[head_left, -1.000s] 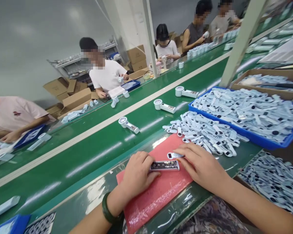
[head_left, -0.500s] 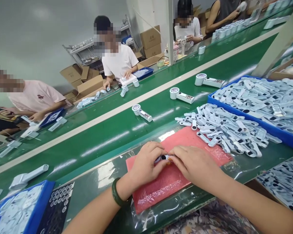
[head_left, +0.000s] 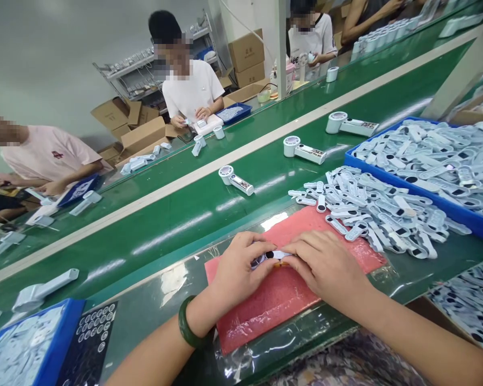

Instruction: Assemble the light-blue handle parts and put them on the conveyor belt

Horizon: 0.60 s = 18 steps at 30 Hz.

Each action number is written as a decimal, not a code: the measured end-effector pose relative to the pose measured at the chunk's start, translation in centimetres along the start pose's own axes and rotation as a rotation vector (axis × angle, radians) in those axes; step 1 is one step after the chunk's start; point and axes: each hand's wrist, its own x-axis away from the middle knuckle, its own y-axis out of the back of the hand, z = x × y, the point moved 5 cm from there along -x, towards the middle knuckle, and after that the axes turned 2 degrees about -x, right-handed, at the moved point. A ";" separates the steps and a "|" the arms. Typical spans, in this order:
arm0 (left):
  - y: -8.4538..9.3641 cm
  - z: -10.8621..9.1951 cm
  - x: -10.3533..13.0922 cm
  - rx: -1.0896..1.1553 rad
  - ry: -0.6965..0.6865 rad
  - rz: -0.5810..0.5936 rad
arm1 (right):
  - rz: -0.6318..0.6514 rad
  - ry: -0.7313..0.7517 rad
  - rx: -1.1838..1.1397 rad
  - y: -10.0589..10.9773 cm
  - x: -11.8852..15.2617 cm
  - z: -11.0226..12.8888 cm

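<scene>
Between the fingertips of both hands is a small light blue plastic handle shell [head_left: 280, 255] with a dark oval on it. My left hand [head_left: 236, 271] is closed on its left end, thumb in front and fingers behind. From the other side, my right hand [head_left: 326, 262] pinches the right end. Fingers cover much of the piece, so its full outline is hidden. Both hands rest over a red mat [head_left: 261, 326] on the bench. Right of the mat lies a loose pile of similar light blue shells [head_left: 370, 206].
A blue tray [head_left: 438, 201] of shells stands at right, another blue tray [head_left: 70, 327] at lower left beside a black sheet of round stickers [head_left: 90, 343]. Several handheld fan bodies [head_left: 235, 179] lie on the green conveyor [head_left: 165, 236]. Across it, co-workers [head_left: 193, 91] sit handling parts.
The view has shifted slightly. More of the shell and its dark oval shows between my fingers, and both hands still hold it over the mat. A co-worker opposite has raised a hand from the belt edge.
</scene>
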 end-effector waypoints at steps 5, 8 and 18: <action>0.2 -0.2 0.3 0.036 -0.073 -0.040 | -0.012 0.022 0.090 0.5 0.0 0.0; 0.2 -0.3 0.4 0.040 -0.097 -0.048 | -0.008 0.056 0.146 0.8 -0.1 0.8; 0.2 -0.7 -0.3 0.002 -0.042 0.051 | 0.063 -0.180 -0.274 -1.0 0.4 -1.4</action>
